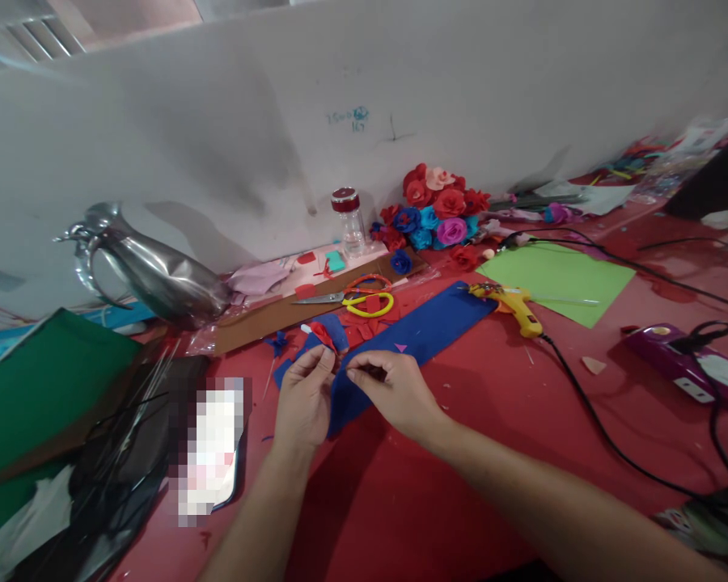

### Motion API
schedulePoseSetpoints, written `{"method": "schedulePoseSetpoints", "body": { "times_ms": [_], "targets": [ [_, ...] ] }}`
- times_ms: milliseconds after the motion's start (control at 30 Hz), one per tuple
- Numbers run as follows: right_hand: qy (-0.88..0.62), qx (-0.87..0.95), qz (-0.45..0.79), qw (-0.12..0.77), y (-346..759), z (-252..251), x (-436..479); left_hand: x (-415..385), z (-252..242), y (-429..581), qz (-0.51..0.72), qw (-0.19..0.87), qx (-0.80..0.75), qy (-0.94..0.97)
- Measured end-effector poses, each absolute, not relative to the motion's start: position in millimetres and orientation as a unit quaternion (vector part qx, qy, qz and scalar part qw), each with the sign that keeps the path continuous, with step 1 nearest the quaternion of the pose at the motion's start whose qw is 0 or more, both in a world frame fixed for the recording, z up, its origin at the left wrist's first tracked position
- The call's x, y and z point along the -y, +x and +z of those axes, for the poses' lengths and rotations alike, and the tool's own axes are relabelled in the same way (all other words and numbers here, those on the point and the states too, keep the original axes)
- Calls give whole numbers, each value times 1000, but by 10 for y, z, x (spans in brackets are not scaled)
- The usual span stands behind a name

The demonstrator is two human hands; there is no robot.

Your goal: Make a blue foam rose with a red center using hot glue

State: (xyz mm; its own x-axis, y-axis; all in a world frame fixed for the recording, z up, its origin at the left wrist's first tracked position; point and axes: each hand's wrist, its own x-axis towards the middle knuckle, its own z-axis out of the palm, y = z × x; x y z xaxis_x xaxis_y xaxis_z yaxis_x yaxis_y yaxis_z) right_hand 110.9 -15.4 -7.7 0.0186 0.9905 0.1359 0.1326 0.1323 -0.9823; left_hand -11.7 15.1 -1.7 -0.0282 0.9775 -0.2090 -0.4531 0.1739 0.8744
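L hand [306,388] pinching small red piece [319,333] btwn thumb + fingertips, held above mid worktop [376,501]. R hand [400,392] just beside it, fingers curled, thumb nr index; can't tell if anything's gripped. Blue strip [437,331] lies under/behind R hand, runs diag. twd worktop's back edge; yellow glue gun [518,311] at its far end, nozzle over strip. Scissors [370,304] nearer back edge, blades pointing L. Paper flowers [442,212] bunched along back edge, R of glass jar [350,230]. Metal jug [158,271] twd back-L corner.
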Motion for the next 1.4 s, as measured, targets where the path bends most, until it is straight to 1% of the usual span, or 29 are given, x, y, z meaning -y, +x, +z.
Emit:
{"method": "schedulePoseSetpoints", "body": {
  "times_ms": [200, 533, 633, 733, 833, 933, 1400],
  "targets": [
    [-498, 558, 428, 508, 1113, -79, 147, -152, -4, -122, 568, 632, -439, 290],
    [-514, 542, 427, 509, 1129, -13, 150, -108, 40, -75, 563, 626, -423, 337],
    [-494, 497, 450, 554, 1175, 0, 102, -100, 25, -63, 563, 636, -399, 346],
    [-468, 429, 504, 585, 1218, 13, 41, -89, 19, -54, 546, 648, -389, 361],
    [-452, 390, 557, 577, 1243, 35, 14, -76, 20, -47, 528, 653, -402, 365],
    [-432, 384, 580, 574, 1254, 64, 25, -70, 20, -44, 522, 652, -411, 366],
    [-433, 396, 569, 576, 1270, 81, 39, -79, -4, -50, 507, 637, -411, 409]
  ]
}}
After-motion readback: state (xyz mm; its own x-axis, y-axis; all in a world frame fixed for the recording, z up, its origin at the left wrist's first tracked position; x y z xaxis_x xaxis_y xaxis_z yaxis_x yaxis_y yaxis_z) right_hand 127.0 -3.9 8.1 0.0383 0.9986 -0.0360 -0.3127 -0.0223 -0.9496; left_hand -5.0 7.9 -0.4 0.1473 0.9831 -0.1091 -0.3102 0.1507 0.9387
